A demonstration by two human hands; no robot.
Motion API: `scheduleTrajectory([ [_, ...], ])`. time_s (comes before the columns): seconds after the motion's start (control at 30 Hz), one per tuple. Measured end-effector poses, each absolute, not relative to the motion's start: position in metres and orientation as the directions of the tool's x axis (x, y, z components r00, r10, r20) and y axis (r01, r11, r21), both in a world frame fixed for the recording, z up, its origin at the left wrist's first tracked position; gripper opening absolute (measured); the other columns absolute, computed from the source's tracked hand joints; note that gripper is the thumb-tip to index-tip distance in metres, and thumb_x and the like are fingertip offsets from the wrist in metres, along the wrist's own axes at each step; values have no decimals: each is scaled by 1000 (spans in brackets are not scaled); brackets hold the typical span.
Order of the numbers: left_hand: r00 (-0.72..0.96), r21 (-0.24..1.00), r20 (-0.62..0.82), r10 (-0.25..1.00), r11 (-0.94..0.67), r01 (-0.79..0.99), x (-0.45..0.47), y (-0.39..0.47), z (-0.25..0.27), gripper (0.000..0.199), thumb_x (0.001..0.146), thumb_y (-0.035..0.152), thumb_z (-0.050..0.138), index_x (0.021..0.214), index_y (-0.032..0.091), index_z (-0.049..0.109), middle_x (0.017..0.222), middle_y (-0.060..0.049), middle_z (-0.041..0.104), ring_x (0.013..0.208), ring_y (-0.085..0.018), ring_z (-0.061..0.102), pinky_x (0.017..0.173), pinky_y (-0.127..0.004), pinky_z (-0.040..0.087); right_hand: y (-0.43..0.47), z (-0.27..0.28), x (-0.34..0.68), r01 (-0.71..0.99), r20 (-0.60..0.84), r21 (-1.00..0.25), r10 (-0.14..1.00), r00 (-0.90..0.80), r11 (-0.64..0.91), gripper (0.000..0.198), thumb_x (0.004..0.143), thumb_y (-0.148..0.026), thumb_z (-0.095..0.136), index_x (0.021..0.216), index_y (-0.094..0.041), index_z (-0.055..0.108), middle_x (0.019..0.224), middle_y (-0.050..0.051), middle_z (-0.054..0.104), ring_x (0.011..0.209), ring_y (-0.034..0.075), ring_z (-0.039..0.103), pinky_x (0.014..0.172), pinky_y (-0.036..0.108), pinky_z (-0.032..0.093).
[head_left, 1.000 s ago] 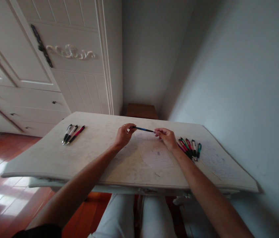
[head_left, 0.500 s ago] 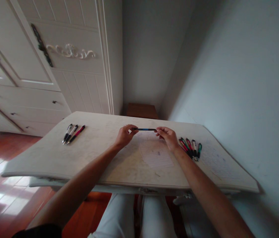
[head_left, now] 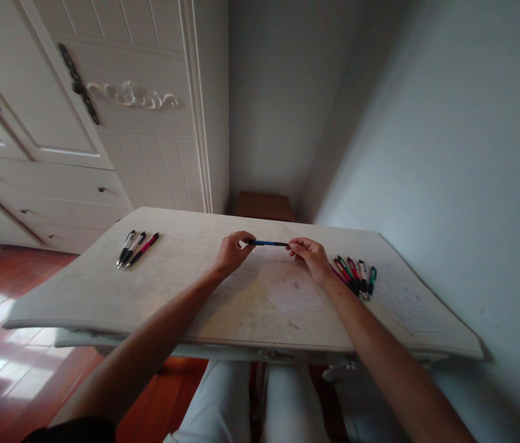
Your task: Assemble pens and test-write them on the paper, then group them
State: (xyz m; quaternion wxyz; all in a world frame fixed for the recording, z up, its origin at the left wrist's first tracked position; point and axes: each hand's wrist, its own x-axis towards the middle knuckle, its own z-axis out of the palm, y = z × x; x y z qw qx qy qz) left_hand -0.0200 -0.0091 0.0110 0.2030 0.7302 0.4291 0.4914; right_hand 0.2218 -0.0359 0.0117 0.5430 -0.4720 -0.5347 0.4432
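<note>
A blue and black pen (head_left: 269, 243) is stretched level between my two hands, above the far middle of the table. My left hand (head_left: 234, 251) pinches its left end; my right hand (head_left: 309, 253) pinches its right end, with the fingers closed around the tip. Beneath them lies a sheet of paper (head_left: 292, 289) with faint marks. To the right, close by my right forearm, several pens (head_left: 356, 277) in red, green, white and purple lie side by side. Three more pens (head_left: 136, 249), two white and black and one red and black, rest at the left.
The pale table (head_left: 103, 301) has a curved front edge above my knees. A second written sheet (head_left: 407, 301) lies at its right end near the wall (head_left: 472, 184). Behind stand a white wardrobe (head_left: 149, 154) and a brown box-like piece (head_left: 265, 206).
The pen has turned or shifted slightly in my fingers, and more of its blue barrel shows near my left hand. My right hand has moved a little left. The other pens stay put.
</note>
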Motion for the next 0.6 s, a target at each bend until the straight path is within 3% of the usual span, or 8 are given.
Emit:
scheduleTrajectory([
  [0.1, 189, 779, 473, 860, -509, 367, -18, -11, 12, 12, 76, 21, 69, 86, 16, 72, 83, -3, 72, 74, -16, 65, 63, -23, 47, -36, 12, 222, 27, 166, -986, 984, 62, 164, 29, 67, -40, 74, 83, -18, 69, 80, 5, 71, 66, 14, 59, 58, 26, 43],
  [0.3, 363, 892, 310, 878, -401, 207, -13, -13, 8, 34, 80, 39, 66, 101, 13, 71, 81, -7, 72, 73, -17, 67, 69, -25, 51, -35, 9, 223, 32, 169, -985, 984, 62, 167, 27, 67, -40, 73, 83, -19, 67, 79, 4, 69, 67, 14, 59, 58, 25, 44],
  [0.47, 415, 826, 353, 839, -488, 283, -14, -15, 9, 46, 90, 51, 49, 95, 11, 72, 70, -4, 66, 66, -15, 61, 61, -23, 46, -36, 11, 220, 39, 170, -985, 985, 34, 168, 31, 67, -42, 75, 85, -18, 67, 80, 5, 69, 67, 15, 59, 59, 26, 45],
  [0.6, 408, 796, 402, 820, -533, 288, -16, -14, 12, 39, 90, 43, 50, 101, 13, 72, 85, -6, 69, 78, -17, 62, 68, -25, 48, -38, 13, 219, 34, 158, -987, 987, 11, 157, 33, 66, -43, 76, 85, -18, 68, 81, 5, 70, 67, 15, 59, 58, 26, 44],
])
